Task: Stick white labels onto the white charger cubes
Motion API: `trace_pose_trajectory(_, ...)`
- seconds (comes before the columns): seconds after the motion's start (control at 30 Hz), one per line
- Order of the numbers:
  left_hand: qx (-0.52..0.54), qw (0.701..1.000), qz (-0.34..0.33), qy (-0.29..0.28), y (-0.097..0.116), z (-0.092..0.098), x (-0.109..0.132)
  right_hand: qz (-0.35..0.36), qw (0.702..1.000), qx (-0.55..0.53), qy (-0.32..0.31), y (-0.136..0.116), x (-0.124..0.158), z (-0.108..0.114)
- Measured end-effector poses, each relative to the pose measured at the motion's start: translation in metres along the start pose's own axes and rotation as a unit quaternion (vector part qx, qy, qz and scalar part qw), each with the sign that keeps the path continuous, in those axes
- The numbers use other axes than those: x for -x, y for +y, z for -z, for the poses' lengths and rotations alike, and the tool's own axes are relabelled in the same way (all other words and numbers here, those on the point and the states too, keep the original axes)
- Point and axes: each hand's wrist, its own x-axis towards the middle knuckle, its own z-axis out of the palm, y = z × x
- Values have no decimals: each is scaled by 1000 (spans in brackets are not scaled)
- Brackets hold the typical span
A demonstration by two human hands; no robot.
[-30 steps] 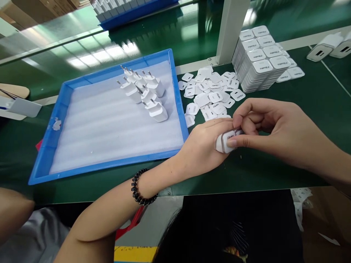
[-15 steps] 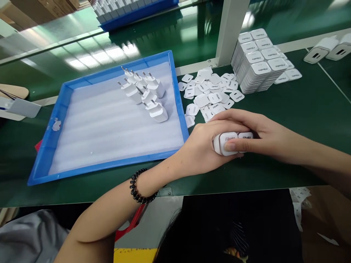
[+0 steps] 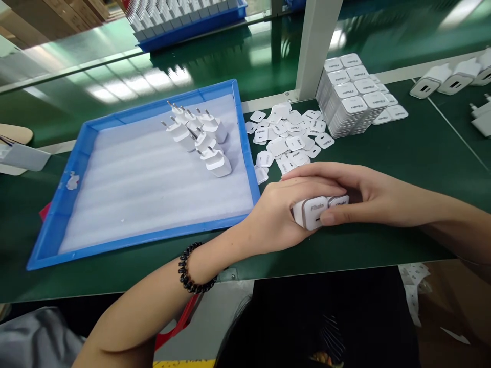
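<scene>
Two white charger plugs [image 3: 309, 213] sit side by side in my hands, their printed faces toward me. My left hand [image 3: 274, 212] is closed around them from the left; most of its fingers are hidden behind. Over the top reaches my right hand [image 3: 364, 197], its fingers lying across the back of the left hand. The right thumb presses on the lower front of the left charger, beside a dark port slot. Just beyond my hands lies a loose heap of white printed face plates [image 3: 295, 143].
On the left, a blue tray [image 3: 153, 234] with white foam lining holds several chargers [image 3: 215, 161], prongs up. Stacked plates [image 3: 351, 107] stand by a pale post [image 3: 316, 51]. More chargers [image 3: 429, 82] line the far right. A small white holder [image 3: 28, 155] is at far left.
The right thumb has shifted lower on the left charger, exposing more of its printed face and the port slot. The view has moved slightly, showing more chargers at the right.
</scene>
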Motion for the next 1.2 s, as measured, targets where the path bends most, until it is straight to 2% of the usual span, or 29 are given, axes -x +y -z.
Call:
trace_pose_trajectory(0.17, -55, 997, -57, -4, -3, -3, 2, 5, 999, -37, 11, -3, -2, -6)
trace_pose_trajectory(0.33, -43, 997, -66, 1, -3, -2, 2, 2, 999, -46, -7, -5, 5, -1)
trace_pose_trajectory(0.53, -12, 997, -72, -2, -3, -3, 1, -38, 987, -126, -94, -3, 4, 9)
trace_pose_trajectory(0.67, 11, 998, -60, -19, -3, -4, 1, -57, 982, -150, -102, 3, 1, 11)
trace_pose_trajectory(0.73, 29, 999, -35, -17, -3, -4, 3, -57, 981, -163, -92, 9, -1, 11)
trace_pose_trajectory(0.83, 12, 999, -2, 48, -3, -2, 6, -55, 978, -201, -33, 22, -9, 15)
trace_pose_trajectory(0.93, -116, 991, -15, 66, 2, 19, 1, -48, 965, -251, 61, 33, -21, 27)
trace_pose_trajectory(0.97, -201, 978, -14, 52, 8, 32, -2, -34, 958, -266, 102, 35, -25, 33)
trace_pose_trajectory(1.0, -312, 950, 13, 27, 15, 46, -6, -19, 952, -274, 139, 36, -28, 39)
trace_pose_trajectory(1.03, -450, 891, 67, -7, 25, 62, -10, -2, 948, -272, 166, 37, -30, 45)
trace_pose_trajectory(1.07, -585, 798, 137, -47, 36, 77, -14, 18, 944, -269, 188, 36, -31, 51)
trace_pose_trajectory(1.1, -629, 757, 169, -49, 46, 92, -17, 37, 941, -263, 208, 34, -31, 56)
trace_pose_trajectory(1.2, -692, 684, 218, -72, 64, 125, -22, 90, 929, -225, 280, 25, -27, 73)
